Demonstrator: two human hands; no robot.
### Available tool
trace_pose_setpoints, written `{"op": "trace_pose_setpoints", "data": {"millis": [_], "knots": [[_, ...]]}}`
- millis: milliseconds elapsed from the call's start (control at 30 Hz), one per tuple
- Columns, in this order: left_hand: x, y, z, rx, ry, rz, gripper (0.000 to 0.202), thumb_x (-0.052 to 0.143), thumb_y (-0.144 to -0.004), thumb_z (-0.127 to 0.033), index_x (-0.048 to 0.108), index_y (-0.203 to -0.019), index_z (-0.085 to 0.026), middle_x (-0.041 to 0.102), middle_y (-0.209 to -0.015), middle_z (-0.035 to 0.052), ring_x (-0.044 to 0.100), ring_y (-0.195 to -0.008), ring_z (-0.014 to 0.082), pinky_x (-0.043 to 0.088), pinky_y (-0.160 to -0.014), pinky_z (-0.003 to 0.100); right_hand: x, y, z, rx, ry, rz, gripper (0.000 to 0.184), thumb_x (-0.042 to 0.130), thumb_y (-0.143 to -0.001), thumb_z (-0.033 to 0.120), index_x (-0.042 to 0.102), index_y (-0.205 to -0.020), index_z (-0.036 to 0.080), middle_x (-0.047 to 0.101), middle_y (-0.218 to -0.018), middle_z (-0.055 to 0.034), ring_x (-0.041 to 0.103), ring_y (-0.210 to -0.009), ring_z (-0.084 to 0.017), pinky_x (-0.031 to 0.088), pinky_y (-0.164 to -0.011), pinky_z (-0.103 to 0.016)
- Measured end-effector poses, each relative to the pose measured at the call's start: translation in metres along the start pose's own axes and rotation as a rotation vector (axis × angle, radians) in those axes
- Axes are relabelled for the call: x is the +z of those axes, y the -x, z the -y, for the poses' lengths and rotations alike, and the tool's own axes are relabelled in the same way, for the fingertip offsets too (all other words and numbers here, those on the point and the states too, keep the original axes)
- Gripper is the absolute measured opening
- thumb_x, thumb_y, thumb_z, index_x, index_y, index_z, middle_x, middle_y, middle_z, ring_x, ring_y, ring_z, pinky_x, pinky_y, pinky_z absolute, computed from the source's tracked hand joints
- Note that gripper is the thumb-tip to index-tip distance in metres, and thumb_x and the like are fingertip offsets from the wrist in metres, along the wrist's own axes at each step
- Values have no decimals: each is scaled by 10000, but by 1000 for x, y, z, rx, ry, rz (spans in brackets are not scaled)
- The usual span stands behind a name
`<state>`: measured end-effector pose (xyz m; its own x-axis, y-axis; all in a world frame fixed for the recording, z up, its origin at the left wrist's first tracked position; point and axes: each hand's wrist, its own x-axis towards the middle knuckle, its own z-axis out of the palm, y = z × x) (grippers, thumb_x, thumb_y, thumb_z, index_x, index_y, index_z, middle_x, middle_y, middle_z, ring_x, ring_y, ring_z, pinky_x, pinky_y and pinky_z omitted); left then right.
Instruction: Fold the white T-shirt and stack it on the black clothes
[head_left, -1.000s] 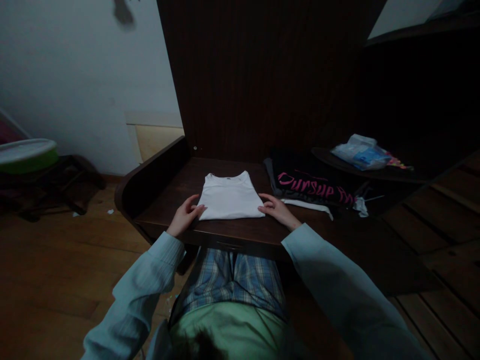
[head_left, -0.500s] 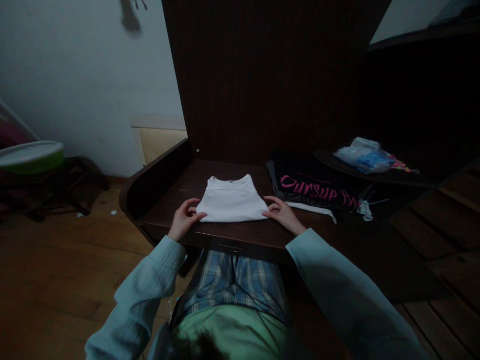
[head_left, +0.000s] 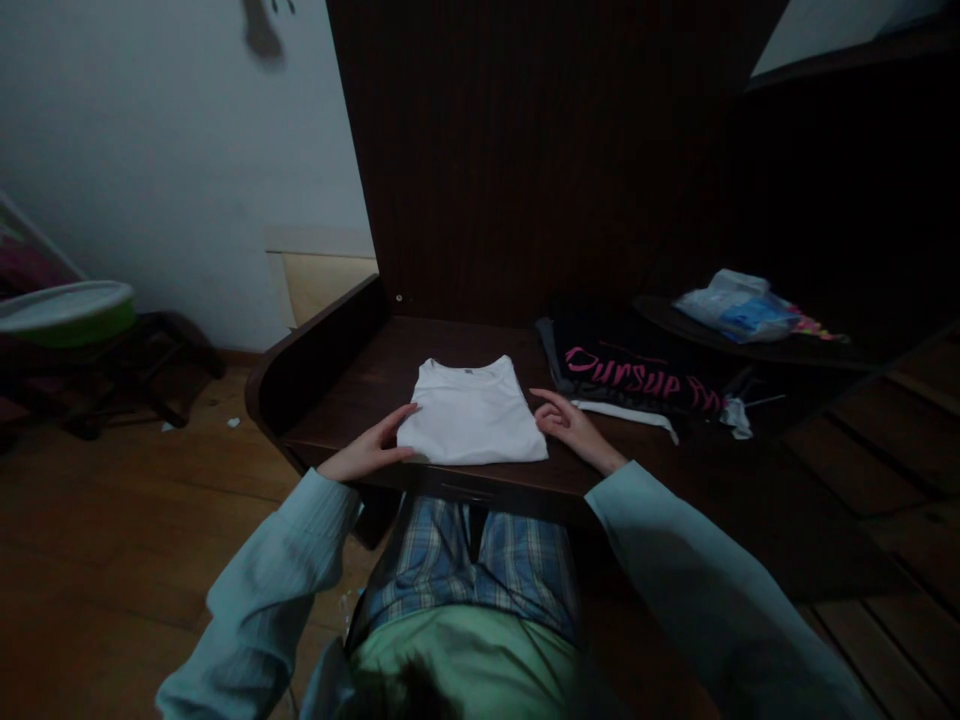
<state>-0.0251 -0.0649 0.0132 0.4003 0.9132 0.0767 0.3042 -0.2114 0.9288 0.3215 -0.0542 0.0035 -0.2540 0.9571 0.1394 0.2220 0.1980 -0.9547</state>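
A folded white shirt (head_left: 471,408) lies flat on the dark wooden desk (head_left: 390,365), collar away from me. My left hand (head_left: 370,451) rests at the shirt's near left corner, fingers stretched out flat and touching its edge. My right hand (head_left: 568,427) sits just off the shirt's right edge, fingers loosely curled and apart, holding nothing. Both arms are in light blue sleeves.
A black garment with pink lettering (head_left: 637,372) lies to the right on the desk, a white strip (head_left: 626,411) in front of it. A plastic packet (head_left: 739,305) sits on a round shelf at the right. A green-rimmed basin (head_left: 64,310) stands on a stool at left.
Both hands have let go of the shirt's sides. The left hand has flattened at the near left corner and the right has drawn slightly off the right edge.
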Motion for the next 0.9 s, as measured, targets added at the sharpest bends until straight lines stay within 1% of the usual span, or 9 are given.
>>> {"op": "trace_pose_setpoints", "data": {"millis": [100,167,233,367,433,533,667,767,900], "knots": [[-17,-23,-3,-103,43,3,621,627,-658,-475,492,-1212,-229,618,-1067,78,578,-913,220,469,-732,285,4,-21,-3,-24,74,-112,501,575,-684,358,480,-1150,201,561,-754,12,512,-601,-93,434,-595,-230],[-22,-49,0,-174,92,-96,646,598,-694,-470,452,-1249,-174,658,-789,63,597,-680,179,466,-610,273,8,-41,-7,-6,140,-154,458,577,-679,344,517,-1111,202,567,-733,12,513,-591,-97,436,-594,-234],[-21,-77,5,-226,88,-221,620,608,-698,-431,473,-1222,-130,617,-637,28,554,-546,141,442,-536,253,13,-60,-12,15,204,-205,412,581,-673,323,550,-1066,204,568,-715,12,514,-583,-100,440,-591,-238],[-7,-116,17,-161,137,-444,561,652,-667,-298,501,-1174,-112,624,-736,38,557,-586,115,443,-564,230,20,-86,-18,26,290,-347,360,597,-650,279,591,-1001,201,579,-750,0,514,-576,-99,450,-600,-252],[0,-125,21,-103,203,-492,603,662,-640,-249,473,-1199,-123,634,-805,48,581,-656,127,459,-614,240,22,-92,-20,9,264,-377,372,580,-665,279,582,-1029,200,590,-787,-10,524,-584,-101,455,-595,-252],[4,-129,24,-31,288,-429,637,660,-590,-165,477,-1199,-137,643,-932,68,601,-783,156,471,-705,267,24,-96,-20,-41,235,-352,381,541,-683,232,575,-1059,184,607,-857,-30,539,-607,-106,464,-610,-258],[2,-128,28,6,308,-312,511,634,-589,-162,575,-1096,-140,612,-1090,85,569,-961,205,438,-841,314,23,-99,-21,-172,316,-321,312,501,-666,134,636,-945,161,610,-935,-61,567,-764,-145,464,-729,-296],[1,-129,33,28,277,-349,464,598,-645,-210,573,-1103,-140,587,-1140,93,542,-1022,221,411,-891,344,22,-100,-22,-280,368,-360,315,493,-682,123,639,-958,161,573,-1055,-86,541,-940,-174,432,-834,-317],[2,-133,40,31,116,-455,499,609,-642,-181,546,-1135,-134,568,-1153,104,515,-1059,223,393,-913,344,24,-100,-30,-174,482,-345,342,547,-678,160,624,-1011,166,563,-1035,-93,556,-864,-175,439,-828,-336]]}}
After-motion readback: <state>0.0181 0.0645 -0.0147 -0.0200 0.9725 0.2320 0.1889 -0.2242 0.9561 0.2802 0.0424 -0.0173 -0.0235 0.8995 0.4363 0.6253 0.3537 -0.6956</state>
